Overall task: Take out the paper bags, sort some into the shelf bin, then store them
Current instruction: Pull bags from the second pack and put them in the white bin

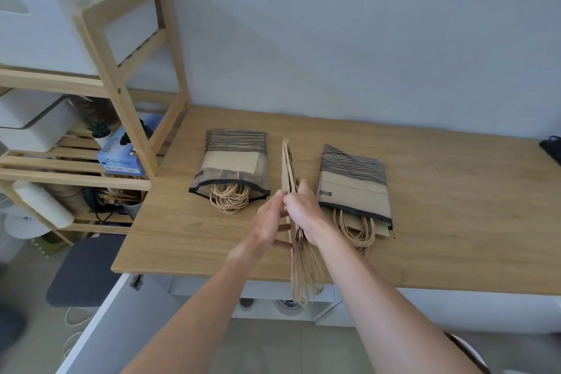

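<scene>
A stack of flat brown paper bags (288, 167) stands on edge in the middle of the wooden table (440, 191), its twine handles (303, 276) hanging over the near edge. My left hand (268, 226) presses the stack's left side and my right hand (303, 209) grips its right side. On the left lies a striped mesh pouch (233, 158) with paper bags and handles spilling from its open mouth. A second striped pouch (353, 182) lies on the right, also holding paper bags. A white bin (45, 24) sits on top of the wooden shelf (127, 94).
The shelf stands at the table's left end and holds a white lidded box (30, 121), a blue glove box (124, 155), a small plant, a white roll (45, 203) and cables. A dark object (551, 147) lies at the table's far right edge. A grey mat (88, 270) covers the floor.
</scene>
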`<action>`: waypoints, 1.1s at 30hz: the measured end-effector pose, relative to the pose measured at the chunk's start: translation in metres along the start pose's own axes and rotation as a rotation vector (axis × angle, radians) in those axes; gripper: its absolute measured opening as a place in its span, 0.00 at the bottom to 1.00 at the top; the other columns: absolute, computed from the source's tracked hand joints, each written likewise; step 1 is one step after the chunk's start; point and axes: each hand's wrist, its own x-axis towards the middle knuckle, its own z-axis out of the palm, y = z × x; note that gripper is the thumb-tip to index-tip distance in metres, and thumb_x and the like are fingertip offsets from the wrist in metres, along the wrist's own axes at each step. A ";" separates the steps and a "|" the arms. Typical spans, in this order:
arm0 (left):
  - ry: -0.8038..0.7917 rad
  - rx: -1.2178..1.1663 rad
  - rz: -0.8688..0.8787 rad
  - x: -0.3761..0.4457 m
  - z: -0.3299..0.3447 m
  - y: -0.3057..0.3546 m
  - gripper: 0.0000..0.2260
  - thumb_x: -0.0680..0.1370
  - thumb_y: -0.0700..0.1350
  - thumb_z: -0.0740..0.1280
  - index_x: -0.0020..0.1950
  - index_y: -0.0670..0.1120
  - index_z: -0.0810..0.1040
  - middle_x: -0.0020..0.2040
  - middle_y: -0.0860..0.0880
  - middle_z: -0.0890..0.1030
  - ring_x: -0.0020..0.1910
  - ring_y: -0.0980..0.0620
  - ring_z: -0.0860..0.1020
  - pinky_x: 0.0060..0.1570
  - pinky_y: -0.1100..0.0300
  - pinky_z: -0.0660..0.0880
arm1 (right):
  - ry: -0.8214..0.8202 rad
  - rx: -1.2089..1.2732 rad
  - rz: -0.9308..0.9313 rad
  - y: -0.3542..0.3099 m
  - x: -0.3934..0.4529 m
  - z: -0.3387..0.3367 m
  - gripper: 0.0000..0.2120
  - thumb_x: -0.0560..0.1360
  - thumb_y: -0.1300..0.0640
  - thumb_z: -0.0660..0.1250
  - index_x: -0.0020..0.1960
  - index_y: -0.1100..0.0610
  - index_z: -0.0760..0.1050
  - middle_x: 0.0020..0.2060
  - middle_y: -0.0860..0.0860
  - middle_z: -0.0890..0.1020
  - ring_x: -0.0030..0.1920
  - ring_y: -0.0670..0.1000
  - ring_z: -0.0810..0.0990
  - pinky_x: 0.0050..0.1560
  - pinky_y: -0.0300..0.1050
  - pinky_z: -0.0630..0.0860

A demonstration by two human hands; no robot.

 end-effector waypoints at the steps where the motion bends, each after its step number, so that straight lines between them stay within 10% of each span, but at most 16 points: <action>1: 0.001 -0.003 -0.004 -0.003 0.004 0.002 0.27 0.81 0.67 0.48 0.68 0.55 0.76 0.62 0.47 0.81 0.56 0.45 0.81 0.36 0.48 0.83 | 0.003 0.020 -0.008 0.003 0.000 -0.002 0.31 0.77 0.61 0.59 0.79 0.54 0.55 0.72 0.54 0.66 0.70 0.57 0.68 0.66 0.54 0.68; 7: 0.005 0.118 0.019 -0.001 0.008 0.009 0.36 0.75 0.75 0.40 0.72 0.59 0.72 0.63 0.55 0.75 0.65 0.47 0.73 0.57 0.44 0.74 | -0.060 0.205 0.101 0.008 0.001 -0.008 0.37 0.71 0.33 0.67 0.75 0.47 0.63 0.70 0.51 0.71 0.67 0.56 0.71 0.66 0.60 0.69; 10: 0.009 0.153 0.105 0.004 0.006 0.016 0.34 0.73 0.76 0.43 0.68 0.64 0.74 0.69 0.53 0.76 0.70 0.50 0.71 0.70 0.44 0.67 | -0.098 0.277 0.102 0.006 0.003 -0.010 0.26 0.78 0.36 0.60 0.72 0.46 0.67 0.62 0.46 0.75 0.64 0.54 0.71 0.66 0.64 0.69; 19: -0.004 0.207 0.118 0.000 0.008 0.014 0.30 0.73 0.74 0.55 0.72 0.65 0.68 0.71 0.55 0.72 0.70 0.46 0.70 0.64 0.39 0.72 | -0.095 0.326 0.047 0.016 0.016 -0.007 0.32 0.71 0.31 0.61 0.71 0.44 0.70 0.68 0.52 0.76 0.67 0.56 0.74 0.69 0.64 0.69; 27: 0.063 0.029 0.071 -0.007 -0.001 0.014 0.18 0.81 0.60 0.57 0.68 0.56 0.73 0.64 0.54 0.76 0.57 0.52 0.76 0.41 0.56 0.76 | -0.206 0.372 0.027 0.028 0.035 -0.005 0.51 0.56 0.20 0.68 0.75 0.40 0.66 0.74 0.48 0.70 0.73 0.54 0.69 0.74 0.63 0.62; 33: 0.227 0.125 0.254 -0.005 -0.020 0.008 0.18 0.82 0.52 0.55 0.72 0.55 0.67 0.65 0.53 0.75 0.63 0.50 0.75 0.61 0.47 0.76 | -0.192 0.361 0.038 0.026 0.030 -0.019 0.31 0.78 0.35 0.59 0.77 0.47 0.63 0.74 0.47 0.67 0.74 0.53 0.66 0.75 0.57 0.59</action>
